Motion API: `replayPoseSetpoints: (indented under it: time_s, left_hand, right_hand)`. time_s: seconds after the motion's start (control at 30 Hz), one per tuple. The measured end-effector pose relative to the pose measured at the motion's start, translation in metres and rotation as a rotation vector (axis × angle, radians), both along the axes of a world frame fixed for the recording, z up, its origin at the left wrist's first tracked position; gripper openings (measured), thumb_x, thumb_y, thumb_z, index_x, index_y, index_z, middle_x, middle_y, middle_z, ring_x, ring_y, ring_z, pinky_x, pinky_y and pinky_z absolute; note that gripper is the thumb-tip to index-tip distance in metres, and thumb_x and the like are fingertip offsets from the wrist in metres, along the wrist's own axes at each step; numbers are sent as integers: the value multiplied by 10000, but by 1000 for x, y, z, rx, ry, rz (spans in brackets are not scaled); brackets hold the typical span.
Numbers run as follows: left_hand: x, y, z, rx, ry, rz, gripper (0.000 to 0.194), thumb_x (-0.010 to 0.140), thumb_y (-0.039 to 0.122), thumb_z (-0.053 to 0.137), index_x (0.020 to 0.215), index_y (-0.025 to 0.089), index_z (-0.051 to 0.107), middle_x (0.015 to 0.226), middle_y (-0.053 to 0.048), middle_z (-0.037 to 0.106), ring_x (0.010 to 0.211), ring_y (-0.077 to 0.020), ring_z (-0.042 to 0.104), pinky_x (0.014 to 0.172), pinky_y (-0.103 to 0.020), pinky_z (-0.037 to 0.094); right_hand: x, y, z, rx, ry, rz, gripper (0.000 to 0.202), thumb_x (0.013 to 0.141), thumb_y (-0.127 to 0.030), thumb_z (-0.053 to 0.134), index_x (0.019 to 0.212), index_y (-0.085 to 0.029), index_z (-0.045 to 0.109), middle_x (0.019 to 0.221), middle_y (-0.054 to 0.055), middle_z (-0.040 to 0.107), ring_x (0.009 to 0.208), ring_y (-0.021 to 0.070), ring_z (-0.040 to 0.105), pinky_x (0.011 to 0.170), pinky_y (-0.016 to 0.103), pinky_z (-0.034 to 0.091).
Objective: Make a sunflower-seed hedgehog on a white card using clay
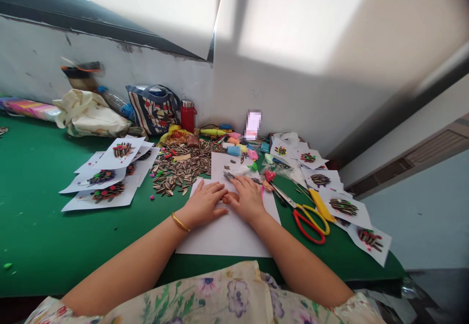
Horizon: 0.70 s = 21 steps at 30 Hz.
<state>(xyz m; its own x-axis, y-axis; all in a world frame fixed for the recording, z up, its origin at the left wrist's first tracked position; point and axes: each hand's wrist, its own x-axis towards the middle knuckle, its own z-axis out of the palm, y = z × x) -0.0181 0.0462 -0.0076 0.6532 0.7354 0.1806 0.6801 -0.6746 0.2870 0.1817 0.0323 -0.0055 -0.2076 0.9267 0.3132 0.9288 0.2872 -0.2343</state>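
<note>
A lump of brown modelling clay lies on white paper between my two hands. My left hand rests flat on the sheet with its fingers stretched out, the tips beside the clay. My right hand lies on the other side, fingers extended and thumb apart, touching the clay's edge; its underside is hidden. A gold bangle circles the left wrist. Just beyond the fingers, a smaller paper carries several sunflower seeds and bits of white and green clay.
Sunflower seeds are heaped to the left of the paper. Scissors with red and yellow handles lie right. Seed-decorated cards are stacked left, and more cards right. Behind stand a red bottle, a patterned bag and coloured clay packs.
</note>
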Motion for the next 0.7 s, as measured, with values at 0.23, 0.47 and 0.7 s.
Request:
replayPoseSetpoints:
  time_s: [0.23,0.47,0.7]
  left_hand:
    - [0,-1,1,2,0,1,601,841,520,621,1372,266,497,1451,-102,495,1368,-298,400,1172,-597,110]
    - [-1,0,1,6,-2,1,620,843,539,610,1390,276,485,1445,-97,500,1367,-303,402,1173,-592,122]
    - [-1,-1,2,-5,-2,-3,624,844,534,614,1389,259,485,1452,-111,493,1371,-301,398,1171,-601,113]
  right_hand:
    - [-2,1,-2,17,-23,-3,552,864,-519,598,1349,-263,539,1452,80,491,1339,296,373,1058,461,267]
    - [17,1,-1,-24,-7,39,649,809,-554,656,1374,-264,521,1466,84,474,1349,309,364,1087,483,250]
    - [15,2,-3,-30,9,55,633,803,-527,677,1365,-275,529,1457,81,484,1345,307,372,1067,494,278]
